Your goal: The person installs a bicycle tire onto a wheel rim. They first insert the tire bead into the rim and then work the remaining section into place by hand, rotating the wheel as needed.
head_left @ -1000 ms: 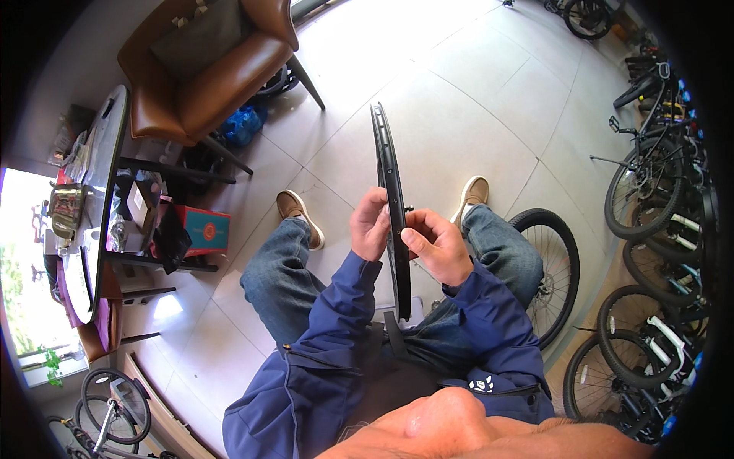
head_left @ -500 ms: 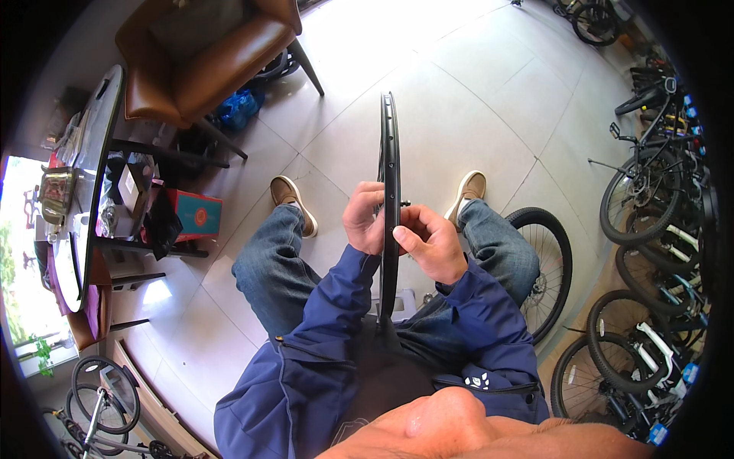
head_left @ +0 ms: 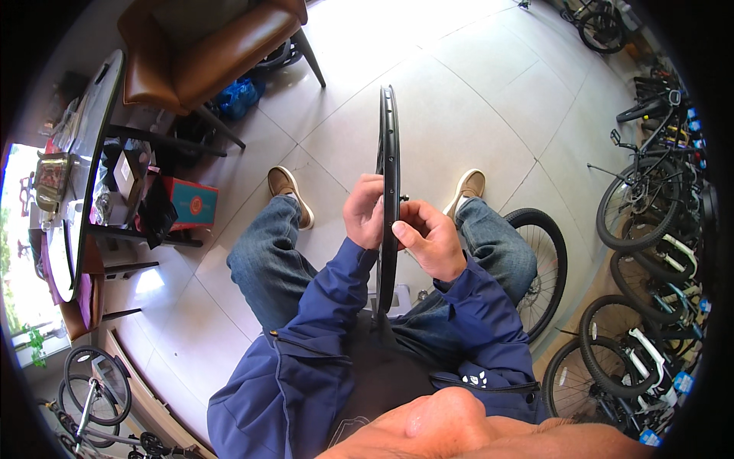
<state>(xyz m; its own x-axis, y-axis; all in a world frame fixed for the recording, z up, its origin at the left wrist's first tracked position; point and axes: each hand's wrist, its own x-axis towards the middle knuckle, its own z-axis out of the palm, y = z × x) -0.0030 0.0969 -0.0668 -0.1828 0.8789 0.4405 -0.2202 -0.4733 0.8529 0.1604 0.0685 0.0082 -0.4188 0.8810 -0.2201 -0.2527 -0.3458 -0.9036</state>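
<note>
A black bicycle rim without a tyre [head_left: 389, 153] stands upright and edge-on in front of my chest, its lower end close to my body. Small holes run along its outer face. My left hand [head_left: 362, 214] is closed at the rim's left side, its fingertips partly hidden behind the rim. On the other side, my right hand [head_left: 432, 239] rests its thumb on the outer face, with the fingers curled in toward the spoke side. A small dark part, perhaps the hub's axle end [head_left: 404, 198], sticks out just above my right fingers. Whatever is between the fingertips is hidden.
A wheel with a tyre [head_left: 562, 264] lies beside my right knee. Several bicycles [head_left: 646, 199] crowd the right side. At left stand a glass-topped table [head_left: 99, 164], a brown leather chair [head_left: 222, 57] and a red-and-teal box [head_left: 193, 204]. More bicycles [head_left: 92, 405] are at lower left.
Both hands and the rim keep nearly the same pose. The surroundings have shifted slightly in the picture as my head moved.
</note>
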